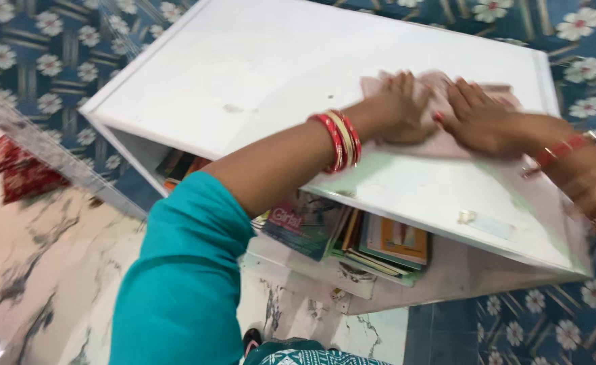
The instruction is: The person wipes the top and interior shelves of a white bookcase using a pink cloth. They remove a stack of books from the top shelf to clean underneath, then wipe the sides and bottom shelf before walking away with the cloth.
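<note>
Both my hands press flat on a pale pink cloth [447, 145] lying on the white tabletop [244, 74]. My left hand [399, 108] rests on the cloth's left part, fingers spread, with red and gold bangles on its wrist and a teal sleeve above. My right hand [484, 118] lies beside it on the right part of the cloth, fingers pointing left, bangles on its wrist too. The two hands nearly touch. Most of the cloth is hidden under them.
A lower shelf under the tabletop holds a stack of books and magazines [352, 233]. A blue carpet with white flowers [48, 61] lies beyond the table. Marbled floor [48, 270] is at the left, with a red cloth [21, 169] on it.
</note>
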